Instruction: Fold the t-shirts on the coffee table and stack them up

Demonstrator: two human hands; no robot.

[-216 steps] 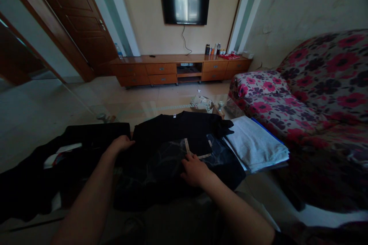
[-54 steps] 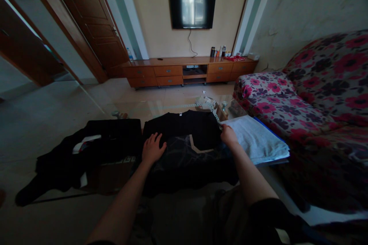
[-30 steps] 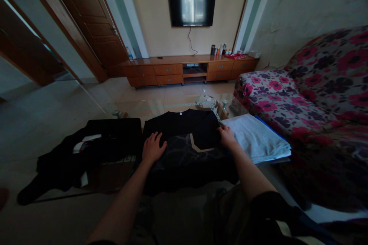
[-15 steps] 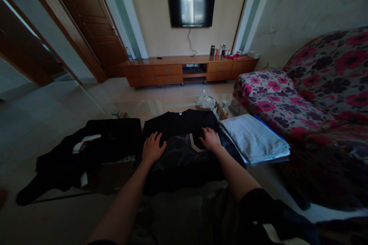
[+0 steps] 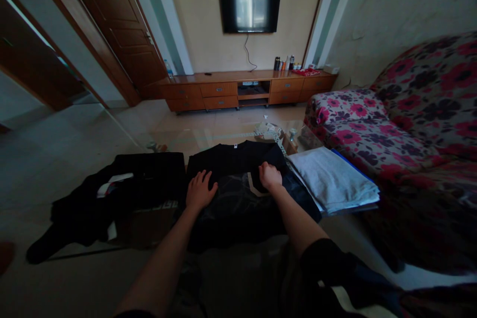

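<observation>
A black T-shirt [image 5: 238, 159] with a pale printed panel lies spread on a glass table [image 5: 208, 134] before me. My left hand [image 5: 199, 191] lies flat and open on the shirt's left part, fingers spread. My right hand [image 5: 270, 176] rests on the shirt's right middle, by the pale strip of the print, with its fingers curled down onto the cloth. I cannot make out whether they pinch the fabric.
A heap of black clothes [image 5: 108, 194] lies to the left. A folded grey-white stack [image 5: 331, 181] sits to the right. A floral sofa [image 5: 406, 119] fills the right side. Beyond stand a wooden TV cabinet [image 5: 246, 89], a wall television [image 5: 249, 6] and a brown door [image 5: 122, 35].
My right hand has slid left from the shirt's right edge beside the grey stack to the shirt's middle. My left hand has stayed flat in place.
</observation>
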